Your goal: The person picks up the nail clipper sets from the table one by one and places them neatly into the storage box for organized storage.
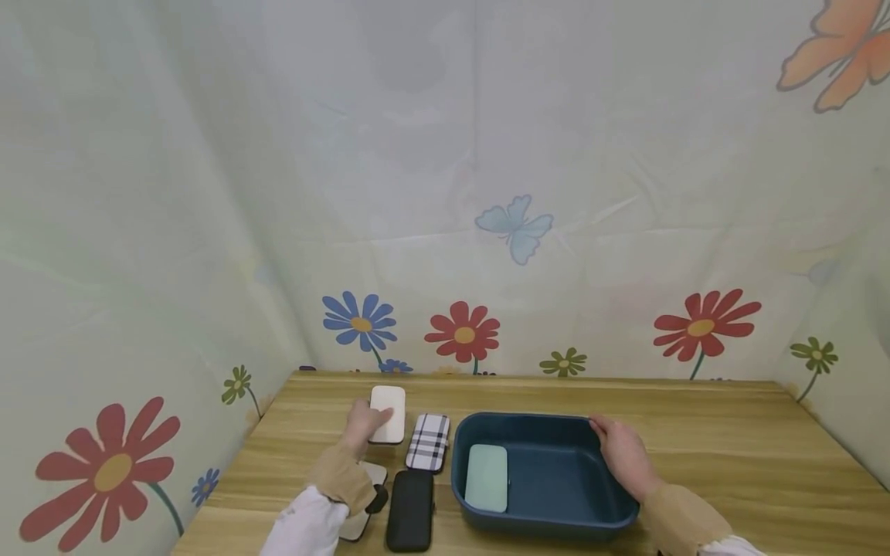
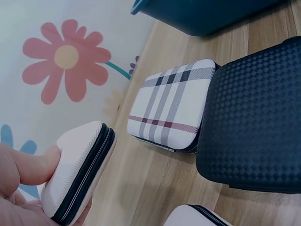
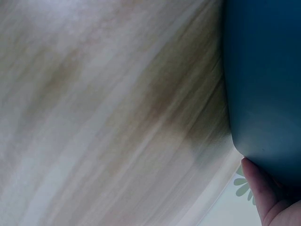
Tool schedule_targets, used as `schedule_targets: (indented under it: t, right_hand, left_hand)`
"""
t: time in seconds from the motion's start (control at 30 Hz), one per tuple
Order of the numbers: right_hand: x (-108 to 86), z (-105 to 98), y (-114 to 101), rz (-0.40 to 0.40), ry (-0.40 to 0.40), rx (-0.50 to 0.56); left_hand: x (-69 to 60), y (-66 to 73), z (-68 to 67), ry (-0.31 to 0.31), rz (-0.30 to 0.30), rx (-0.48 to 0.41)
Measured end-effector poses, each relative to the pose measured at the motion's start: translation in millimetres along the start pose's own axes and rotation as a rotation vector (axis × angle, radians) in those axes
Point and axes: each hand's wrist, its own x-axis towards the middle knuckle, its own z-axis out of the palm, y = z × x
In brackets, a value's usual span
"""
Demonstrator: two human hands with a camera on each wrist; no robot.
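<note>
My left hand (image 1: 363,425) grips a white zippered case (image 1: 387,405) with a black zip band, lifted off the table; the left wrist view shows the thumb pressed on one face. Just right of it lies a plaid zippered case (image 1: 428,442), and nearer me a black textured case (image 2: 254,117). Another pale case (image 1: 354,527) is partly hidden beneath my left wrist. A dark blue basin (image 1: 542,527) stands on the right, with a mint green case (image 1: 487,479) lying inside at its left end. My right hand (image 1: 626,455) holds the basin's rim at the far right corner.
All of this is on a wood-grain table (image 1: 737,455). A pale curtain (image 1: 591,154) printed with flowers and butterflies hangs behind the table's far edge and along both sides.
</note>
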Motion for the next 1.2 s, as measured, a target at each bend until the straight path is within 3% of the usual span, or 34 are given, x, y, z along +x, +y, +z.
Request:
schedule_targets:
  t: [0.1, 0.23, 0.53, 0.97, 1.2]
  right_hand:
    - [0.1, -0.8, -0.5, -0.001, -0.007, 0.001]
    - [0.3, -1.0, -0.8, -0.004, -0.005, 0.000]
    - [3.3, 0.3, 1.0, 0.006, -0.027, 0.002]
    - [0.2, 0.6, 0.8, -0.029, 0.023, -0.012]
    - [0.9, 1.2, 1.5, -0.034, 0.025, 0.000]
  left_hand:
    - [-20.9, 20.7, -7.1, -0.017, 0.011, -0.009]
    - [-28.6, 28.7, -9.5, -0.023, 0.010, -0.011]
    - [-30.8, 32.7, -6.8, -0.019, 0.002, -0.051]
    - [-31.0, 38.0, -5.5, -0.027, -0.001, -0.057]
    - [-30.3, 40.7, -5.9, -0.042, 0.037, -0.067]
